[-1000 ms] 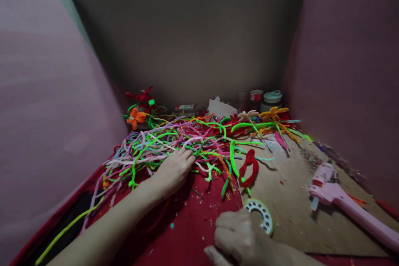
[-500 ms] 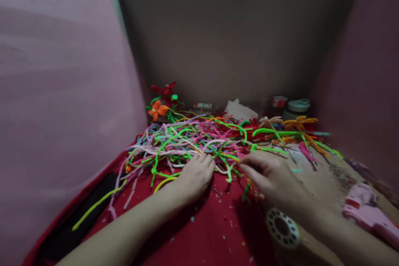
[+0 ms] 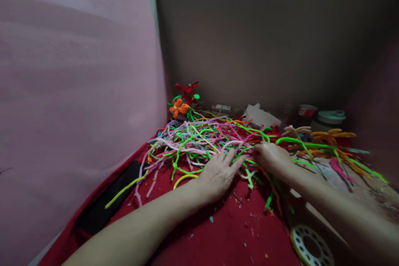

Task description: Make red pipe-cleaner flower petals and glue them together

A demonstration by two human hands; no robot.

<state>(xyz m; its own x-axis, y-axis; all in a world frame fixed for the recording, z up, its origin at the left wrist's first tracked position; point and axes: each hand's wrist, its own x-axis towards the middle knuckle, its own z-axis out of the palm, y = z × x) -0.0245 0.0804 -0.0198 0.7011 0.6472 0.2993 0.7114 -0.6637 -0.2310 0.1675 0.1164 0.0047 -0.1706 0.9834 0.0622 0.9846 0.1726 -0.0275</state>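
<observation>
A tangled heap of fuzzy pipe cleaners [image 3: 187,148] in white, green, pink and purple covers the far part of the red cloth [image 3: 224,237]. Palm down at the heap's near edge, my left hand [image 3: 220,174] lies with its fingers spread, apparently pressing on the strands and gripping none. My right hand [image 3: 272,158] is at the heap's right side, its fingers bent together among the strands. Its fingertips are partly hidden, so what they pinch cannot be made out. Below the right hand hang an orange and a green pipe cleaner [image 3: 268,200].
Orange flower [image 3: 178,109] and red flower [image 3: 188,88] stand at the back left. Right of the heap lies a yellow-orange flower [image 3: 333,136], before a lidded jar [image 3: 330,118]. A white ring-shaped spool [image 3: 311,246] sits near right. Pink sheeting [image 3: 93,91] rises at left.
The view has swung left, shifting everything rightward. My left hand's fingers have spread out. My right hand has reached further into the heap's right side, its fingers now more curled.
</observation>
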